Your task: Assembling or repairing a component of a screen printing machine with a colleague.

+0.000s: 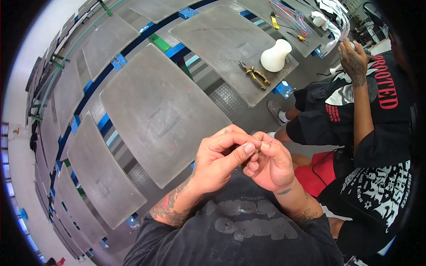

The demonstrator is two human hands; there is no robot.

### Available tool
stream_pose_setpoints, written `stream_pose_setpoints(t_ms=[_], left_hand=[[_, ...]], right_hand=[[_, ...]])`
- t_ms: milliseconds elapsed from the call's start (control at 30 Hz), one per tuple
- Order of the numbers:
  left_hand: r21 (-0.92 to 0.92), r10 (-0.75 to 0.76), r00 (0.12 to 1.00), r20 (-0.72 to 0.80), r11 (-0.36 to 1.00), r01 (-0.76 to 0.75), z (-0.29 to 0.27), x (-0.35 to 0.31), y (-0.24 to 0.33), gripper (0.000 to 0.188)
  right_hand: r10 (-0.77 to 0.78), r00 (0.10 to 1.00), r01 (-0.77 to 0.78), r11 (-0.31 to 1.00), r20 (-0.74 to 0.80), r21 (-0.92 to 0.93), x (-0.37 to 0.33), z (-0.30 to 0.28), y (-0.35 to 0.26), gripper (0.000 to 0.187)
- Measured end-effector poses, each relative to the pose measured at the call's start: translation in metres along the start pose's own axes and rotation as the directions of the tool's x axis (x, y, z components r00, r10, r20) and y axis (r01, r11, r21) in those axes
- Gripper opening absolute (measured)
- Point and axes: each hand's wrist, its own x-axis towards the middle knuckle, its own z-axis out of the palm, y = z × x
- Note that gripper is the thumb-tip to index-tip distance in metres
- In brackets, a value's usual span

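Note:
My left hand [225, 155] and my right hand [274, 165] meet in front of my chest. Thumb and forefinger of each are pinched together, and the fingertips of the two hands touch. Anything between them is too small or hidden to make out. Closest beyond the hands lies a flat grey board [164, 113] with rounded corners. On the board past it rest pliers [255, 76] with yellow and black handles, beside a white rounded container [275, 56] with a narrowed neck.
Several similar grey boards [100, 170] sit on blue metal arms [177, 52] curving away to the left. A farther board holds a yellow utility knife [274, 20], a yellow-handled tool [298, 37] and coloured strands [290, 17]. People in dark shirts [377, 190] stand close on my right.

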Motion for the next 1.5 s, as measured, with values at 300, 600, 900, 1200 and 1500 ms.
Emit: stream_pose_setpoints(t_ms=[300, 600, 900, 1200, 1500], left_hand=[[0.022, -0.001, 0.999, -0.047, 1.0, 0.002, 0.021, 0.001, -0.005, 0.011], [0.073, 0.029, 0.999, -0.038, 0.997, -0.026, 0.021, 0.003, -0.008, 0.012], [0.032, 0.056, 0.993, -0.108, 0.998, -0.053, 0.017, 0.005, -0.006, 0.011], [0.098, 0.03, 0.996, -0.088, 0.995, -0.022, -0.018, 0.014, -0.02, 0.01], [0.103, -0.142, 0.963, -0.229, 0.98, 0.169, -0.054, 0.004, -0.046, 0.012]], right_hand=[[-0.039, 0.999, 0.039, 0.999, -0.016, 0.034, -0.009, -0.002, -0.002, 0.019], [-0.044, 0.999, 0.046, 0.997, -0.028, 0.068, -0.008, -0.003, 0.003, 0.021], [0.004, 0.998, 0.002, 0.995, -0.07, 0.098, 0.004, 0.007, 0.004, 0.021], [-0.232, 0.973, 0.205, 0.853, 0.004, -0.479, -0.002, -0.013, -0.017, 0.008], [0.274, 0.945, -0.291, 0.45, -0.179, -0.844, -0.042, -0.038, -0.024, 0.019]])
